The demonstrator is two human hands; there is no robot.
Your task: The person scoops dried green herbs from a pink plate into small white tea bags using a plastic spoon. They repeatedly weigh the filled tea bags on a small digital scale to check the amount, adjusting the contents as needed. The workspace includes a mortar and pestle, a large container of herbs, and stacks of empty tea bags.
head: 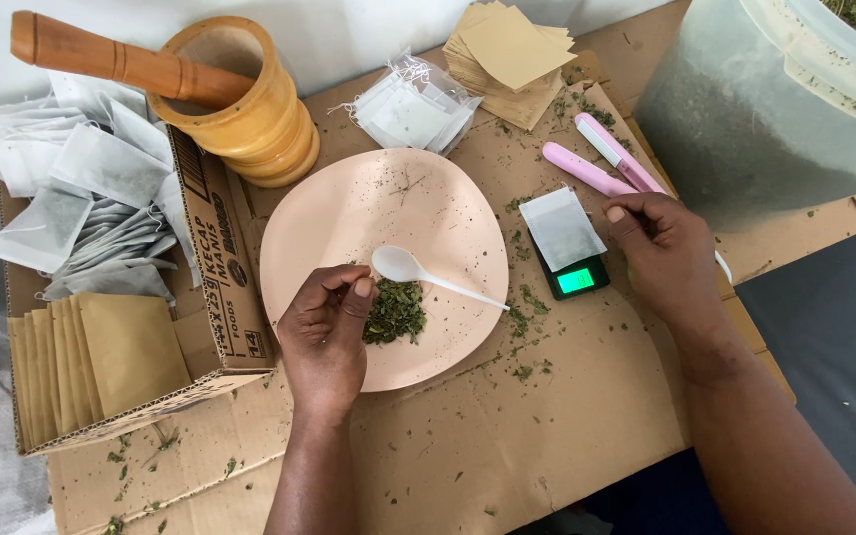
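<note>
A pink plate point(349, 213) lies on flattened cardboard with a small heap of dried green leaves point(395, 312) near its front. My left hand point(327, 332) rests on the plate, fingertips pinched at the left edge of the heap. A white plastic spoon point(418, 272) lies on the plate beside my thumb. My right hand point(661, 248) sits just right of a small black scale point(575, 280) that carries a filled white tea bag point(561, 226). That hand's fingers are curled, and nothing shows in them.
A cardboard box point(215, 258) at left holds filled tea bags point(71, 198) and tan envelopes point(101, 362). Behind the plate stand a wooden mortar with pestle point(240, 99), empty bags point(410, 107), more envelopes point(512, 59), a pink sealer point(606, 163) and a large tub point(765, 99).
</note>
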